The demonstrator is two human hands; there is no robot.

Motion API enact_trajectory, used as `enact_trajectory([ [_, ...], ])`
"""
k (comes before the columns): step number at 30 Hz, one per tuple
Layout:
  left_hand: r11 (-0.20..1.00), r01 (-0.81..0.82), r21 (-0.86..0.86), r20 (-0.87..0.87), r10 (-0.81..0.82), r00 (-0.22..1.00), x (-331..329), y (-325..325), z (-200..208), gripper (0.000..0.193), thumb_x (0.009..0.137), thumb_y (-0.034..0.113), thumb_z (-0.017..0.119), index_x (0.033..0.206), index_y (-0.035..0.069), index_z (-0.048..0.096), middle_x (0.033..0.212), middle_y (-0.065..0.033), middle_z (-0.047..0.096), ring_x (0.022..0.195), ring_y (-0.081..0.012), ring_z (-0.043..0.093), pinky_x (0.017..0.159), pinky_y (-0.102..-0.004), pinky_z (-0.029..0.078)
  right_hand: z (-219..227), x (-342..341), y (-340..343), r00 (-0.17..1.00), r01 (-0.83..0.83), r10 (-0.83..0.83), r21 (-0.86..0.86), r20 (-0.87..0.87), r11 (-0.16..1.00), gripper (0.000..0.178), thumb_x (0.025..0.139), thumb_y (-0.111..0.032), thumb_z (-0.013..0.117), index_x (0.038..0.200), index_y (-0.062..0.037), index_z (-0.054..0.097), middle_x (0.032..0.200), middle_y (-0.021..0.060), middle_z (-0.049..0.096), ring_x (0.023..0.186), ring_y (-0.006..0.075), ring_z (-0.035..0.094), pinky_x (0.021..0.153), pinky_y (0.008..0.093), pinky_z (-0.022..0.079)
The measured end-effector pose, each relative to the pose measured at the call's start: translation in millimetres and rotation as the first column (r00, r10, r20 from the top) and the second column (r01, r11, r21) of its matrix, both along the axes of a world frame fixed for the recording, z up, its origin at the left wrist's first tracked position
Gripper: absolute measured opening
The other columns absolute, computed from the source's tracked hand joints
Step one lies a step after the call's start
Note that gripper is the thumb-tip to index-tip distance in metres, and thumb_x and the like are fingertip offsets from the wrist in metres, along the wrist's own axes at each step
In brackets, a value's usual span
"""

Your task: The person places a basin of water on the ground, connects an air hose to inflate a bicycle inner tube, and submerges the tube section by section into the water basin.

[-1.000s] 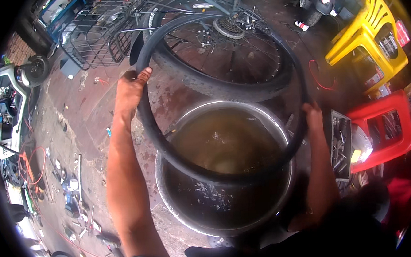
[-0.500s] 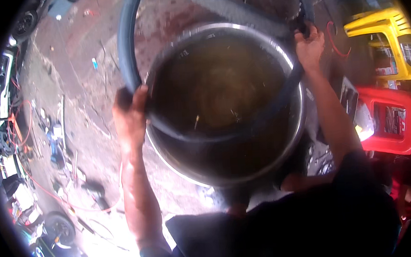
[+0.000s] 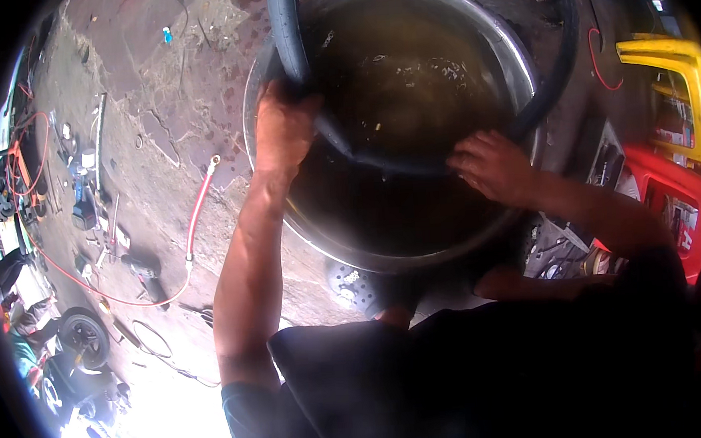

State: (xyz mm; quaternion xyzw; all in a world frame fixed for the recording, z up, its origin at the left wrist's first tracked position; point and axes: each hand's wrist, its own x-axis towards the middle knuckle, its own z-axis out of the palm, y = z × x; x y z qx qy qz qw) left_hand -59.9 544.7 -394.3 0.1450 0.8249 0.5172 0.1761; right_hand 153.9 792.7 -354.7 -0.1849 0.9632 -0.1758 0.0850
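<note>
A round metal basin (image 3: 517, 56) of murky brownish water stands in front of my feet. Across it stretches a black, inflated inner tube (image 3: 284, 30), its near stretch dipping to the water and its sides running up out of the picture. My left hand (image 3: 285, 131) is wrapped round the tube above the basin's left rim. On the right, my right hand (image 3: 492, 166) has its fingers curled over the near stretch of the tube; the fingertips are partly hidden behind it.
A red hose (image 3: 196, 220) with a brass end lies on the floor at left, beside a drill (image 3: 141, 268), scattered tools and a small wheel (image 3: 83, 336). A yellow plastic stool (image 3: 661, 51) and a red one (image 3: 656, 168) stand at right.
The tube has come lower and nearer over the basin. My right hand has moved from the far right side of the tube to its near stretch; my left hand has shifted right and forward.
</note>
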Motion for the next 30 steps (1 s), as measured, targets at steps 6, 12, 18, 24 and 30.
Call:
enact_trajectory([
  [6, 0.965, -0.219, 0.144, 0.378, 0.151, 0.913, 4, 24, 7, 0.028, 0.078, 0.011, 0.067, 0.100, -0.002, 0.056, 0.074, -0.0119, 0.060, 0.059, -0.0200, 0.056, 0.050, -0.0291, 0.047, -25, 12, 12, 0.996, 0.049, -0.052, 0.053, 0.075, 0.997, 0.033, 0.071, -0.010, 0.064, 0.103, -0.0068, 0.056, 0.096, 0.0086, 0.055, 0.090, 0.0260, 0.053, 0.080, 0.0373, 0.042],
  [12, 0.988, -0.144, 0.047, 0.432, 0.110, 0.895, -5, 32, -14, 0.034, 0.079, 0.010, 0.066, 0.109, 0.000, 0.054, 0.072, -0.0101, 0.060, 0.063, -0.0175, 0.059, 0.047, -0.0292, 0.046, -25, 6, -1, 0.960, 0.151, -0.178, 0.132, 0.217, 0.980, 0.046, 0.069, -0.019, 0.067, 0.110, -0.0061, 0.051, 0.095, 0.0103, 0.056, 0.093, 0.0287, 0.054, 0.081, 0.0407, 0.041],
  [18, 0.989, 0.087, 0.117, 0.001, -0.088, 0.996, -24, 13, -83, 0.016, 0.080, 0.011, 0.066, 0.085, -0.003, 0.061, 0.065, -0.0056, 0.054, 0.051, -0.0137, 0.050, 0.040, -0.0271, 0.043, -27, -4, -25, 0.955, 0.281, -0.287, 0.080, 0.072, 0.956, 0.037, 0.069, -0.018, 0.067, 0.102, -0.0071, 0.055, 0.095, 0.0113, 0.057, 0.093, 0.0290, 0.055, 0.080, 0.0437, 0.040],
  [24, 0.985, -0.173, 0.009, 0.480, 0.148, 0.865, -11, 36, -17, 0.020, 0.084, 0.018, 0.063, 0.080, -0.002, 0.062, 0.059, -0.0031, 0.051, 0.046, -0.0129, 0.047, 0.038, -0.0262, 0.041, -41, -18, -11, 0.859, 0.417, -0.393, -0.003, 0.328, 0.909, 0.021, 0.073, -0.018, 0.065, 0.085, -0.0019, 0.060, 0.081, 0.0162, 0.061, 0.082, 0.0353, 0.058, 0.072, 0.0436, 0.045],
  [30, 0.923, -0.328, 0.200, 0.696, 0.102, 0.711, 2, 31, 1, 0.031, 0.076, 0.026, 0.073, 0.084, -0.002, 0.062, 0.065, -0.0056, 0.055, 0.055, -0.0163, 0.055, 0.044, -0.0287, 0.048, -52, -26, -2, 0.854, 0.422, -0.338, -0.145, 0.395, 0.895, 0.017, 0.077, -0.014, 0.061, 0.083, 0.0015, 0.060, 0.076, 0.0173, 0.061, 0.074, 0.0322, 0.060, 0.066, 0.0394, 0.045],
])
